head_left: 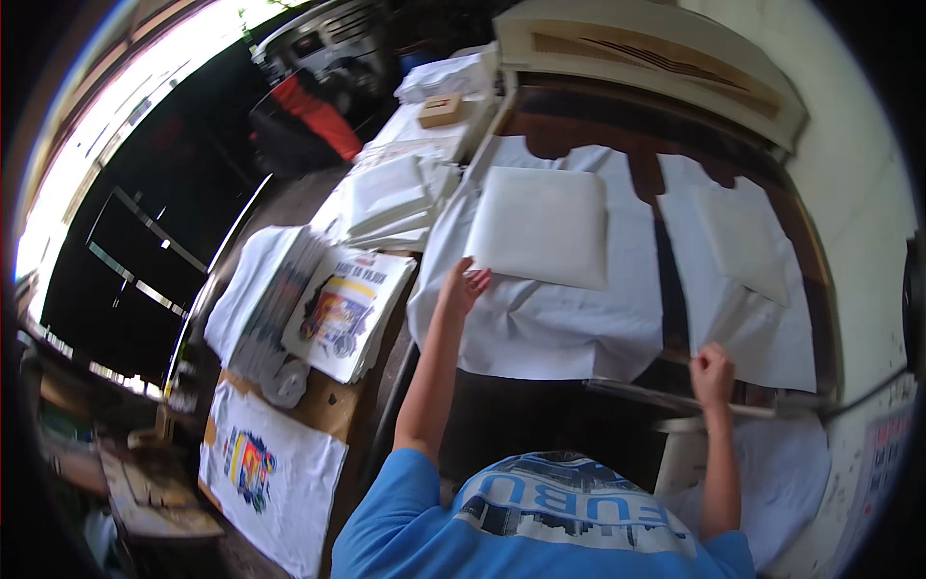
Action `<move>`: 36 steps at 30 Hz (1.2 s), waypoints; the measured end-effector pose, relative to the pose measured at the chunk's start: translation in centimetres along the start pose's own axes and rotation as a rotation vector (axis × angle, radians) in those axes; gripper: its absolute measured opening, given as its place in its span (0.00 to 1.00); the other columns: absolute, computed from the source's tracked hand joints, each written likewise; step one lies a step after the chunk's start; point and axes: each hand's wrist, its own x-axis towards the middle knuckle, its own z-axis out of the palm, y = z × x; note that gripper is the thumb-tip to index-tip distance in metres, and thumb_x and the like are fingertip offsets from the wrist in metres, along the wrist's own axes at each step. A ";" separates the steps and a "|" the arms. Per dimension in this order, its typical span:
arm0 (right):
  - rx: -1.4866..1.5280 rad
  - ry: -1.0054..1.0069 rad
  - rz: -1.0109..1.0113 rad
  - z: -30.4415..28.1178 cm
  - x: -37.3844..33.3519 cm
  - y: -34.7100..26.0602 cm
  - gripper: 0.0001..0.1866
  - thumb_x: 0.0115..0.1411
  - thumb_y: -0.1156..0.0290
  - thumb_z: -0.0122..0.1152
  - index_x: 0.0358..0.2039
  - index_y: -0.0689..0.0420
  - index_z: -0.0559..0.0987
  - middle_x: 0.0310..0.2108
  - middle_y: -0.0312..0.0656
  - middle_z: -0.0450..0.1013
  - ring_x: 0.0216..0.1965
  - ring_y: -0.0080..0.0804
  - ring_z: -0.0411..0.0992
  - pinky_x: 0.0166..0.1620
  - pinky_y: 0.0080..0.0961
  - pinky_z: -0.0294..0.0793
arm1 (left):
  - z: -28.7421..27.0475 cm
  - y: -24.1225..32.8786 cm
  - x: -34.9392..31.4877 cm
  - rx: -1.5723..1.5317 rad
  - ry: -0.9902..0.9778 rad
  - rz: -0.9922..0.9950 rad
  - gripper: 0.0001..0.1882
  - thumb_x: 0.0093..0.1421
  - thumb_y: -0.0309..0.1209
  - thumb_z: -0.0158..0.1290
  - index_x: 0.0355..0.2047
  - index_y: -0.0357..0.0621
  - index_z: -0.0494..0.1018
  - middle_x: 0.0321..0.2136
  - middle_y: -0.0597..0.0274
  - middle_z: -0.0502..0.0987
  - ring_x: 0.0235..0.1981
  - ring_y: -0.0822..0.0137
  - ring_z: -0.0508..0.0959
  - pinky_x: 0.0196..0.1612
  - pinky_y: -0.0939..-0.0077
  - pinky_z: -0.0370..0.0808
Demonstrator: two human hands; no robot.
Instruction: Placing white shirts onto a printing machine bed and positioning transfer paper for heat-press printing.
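My left hand (465,287) is by the lower left corner of a flat white square sheet (542,227), its fingers apart and close to the edge. I cannot tell if they touch it. The sheet lies on a spread white cloth (569,333), perhaps a shirt, on a dark brown flat bed. My right hand (712,374) is closed at the front edge of a second white cloth (767,352). What its fingers hold, if anything, is hidden. Another pale sheet (741,246) rests on that second cloth.
At left is a stack of printed white shirts (345,314), with one printed shirt (270,473) draped below. Folded white pieces (386,198) and a small brown box (441,110) lie further back. A large cream machine cover (646,53) stands behind the bed. A pale wall (854,174) borders the right.
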 end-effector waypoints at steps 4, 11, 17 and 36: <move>0.217 -0.115 -0.055 1.4 -7.1 -7.2 0.05 0.41 0.80 0.51 0.14 0.61 0.66 0.18 0.47 0.64 0.20 0.47 0.65 0.23 0.34 0.63 | -0.2 0.7 1.6 0.060 0.142 0.194 0.21 0.52 0.36 0.53 0.40 0.36 0.61 0.31 0.54 0.70 0.28 0.61 0.75 0.27 0.72 0.73; 0.207 -0.175 -0.078 2.9 -6.9 -8.7 0.08 0.46 0.70 0.59 0.26 0.60 0.74 0.21 0.44 0.67 0.23 0.40 0.68 0.27 0.32 0.67 | -2.1 3.4 2.4 0.172 -0.011 0.299 0.19 0.48 0.23 0.54 0.39 0.32 0.60 0.27 0.51 0.74 0.21 0.66 0.75 0.23 0.79 0.72; -0.216 -0.026 0.168 6.8 1.6 -2.1 0.12 0.46 0.67 0.60 0.27 0.62 0.71 0.27 0.47 0.70 0.30 0.42 0.70 0.32 0.34 0.69 | -3.8 4.3 0.9 0.628 0.129 0.169 0.11 0.54 0.33 0.45 0.31 0.36 0.68 0.20 0.60 0.73 0.14 0.73 0.69 0.15 0.81 0.69; -0.460 0.011 0.003 6.4 7.0 -6.1 0.04 0.45 0.78 0.49 0.24 0.63 0.71 0.26 0.50 0.70 0.30 0.46 0.70 0.34 0.37 0.70 | -2.8 4.4 4.8 1.145 0.327 0.409 0.19 0.47 0.37 0.52 0.35 0.34 0.71 0.27 0.44 0.75 0.28 0.56 0.76 0.36 0.68 0.71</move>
